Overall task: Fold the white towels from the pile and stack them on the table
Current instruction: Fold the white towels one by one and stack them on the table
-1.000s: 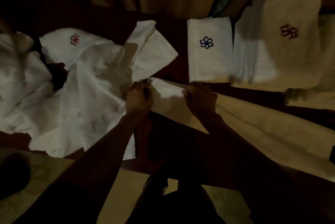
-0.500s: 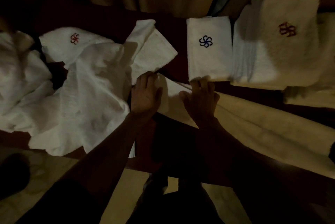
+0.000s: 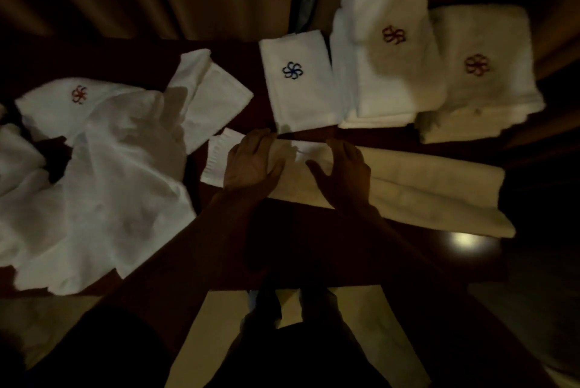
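Long towel (image 3: 423, 187) folded lengthwise on the dark desk (image 3: 314, 246); both hands flat on its left end.

Left hand (image 3: 251, 161) and right hand (image 3: 343, 174) rest palm-down side by side on the long towel, fingers extended and gripping nothing, the left hand nearer the towel's left edge. Left of the long towel: loose pile of unfolded white towels (image 3: 103, 174), one corner showing a red emblem, a narrow strip of desk between. Behind the long towel: folded towel with blue emblem (image 3: 298, 83), just beyond the left fingertips. Behind it, further right: two folded stacks with red emblems, the near stack (image 3: 392, 58) and the far stack (image 3: 480, 74), side by side. Light reflection (image 3: 464, 240) on the desk in front of the long towel's right end.
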Action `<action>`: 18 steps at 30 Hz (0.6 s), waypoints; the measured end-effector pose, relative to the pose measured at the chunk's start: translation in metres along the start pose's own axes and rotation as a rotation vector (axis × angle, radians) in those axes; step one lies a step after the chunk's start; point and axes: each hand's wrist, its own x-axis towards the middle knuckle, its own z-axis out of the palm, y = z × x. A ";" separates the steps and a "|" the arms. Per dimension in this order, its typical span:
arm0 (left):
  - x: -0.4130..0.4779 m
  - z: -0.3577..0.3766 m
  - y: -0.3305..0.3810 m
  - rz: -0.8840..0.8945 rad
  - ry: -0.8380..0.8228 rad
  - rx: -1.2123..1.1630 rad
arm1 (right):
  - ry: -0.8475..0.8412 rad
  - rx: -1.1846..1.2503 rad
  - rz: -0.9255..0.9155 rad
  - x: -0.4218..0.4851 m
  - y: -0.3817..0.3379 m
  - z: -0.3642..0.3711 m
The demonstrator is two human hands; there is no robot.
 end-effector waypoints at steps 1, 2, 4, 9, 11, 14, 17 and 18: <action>0.002 0.003 0.011 0.030 -0.009 -0.007 | 0.012 -0.007 0.020 -0.004 0.010 -0.007; 0.004 0.008 0.022 0.064 -0.019 -0.014 | 0.028 -0.012 0.044 -0.009 0.021 -0.014; 0.008 0.018 0.046 0.136 -0.051 -0.015 | 0.073 -0.027 0.084 -0.020 0.043 -0.029; 0.015 0.059 0.116 0.242 -0.191 -0.056 | 0.141 -0.049 0.184 -0.051 0.115 -0.068; 0.016 0.078 0.141 0.276 -0.245 -0.082 | 0.138 -0.040 0.240 -0.061 0.144 -0.084; 0.017 0.104 0.180 0.357 -0.277 -0.096 | 0.096 -0.027 0.349 -0.073 0.185 -0.102; 0.019 0.125 0.213 0.388 -0.330 -0.080 | 0.052 -0.009 0.408 -0.082 0.220 -0.113; 0.020 0.131 0.221 0.391 -0.345 -0.066 | 0.036 -0.001 0.423 -0.083 0.230 -0.115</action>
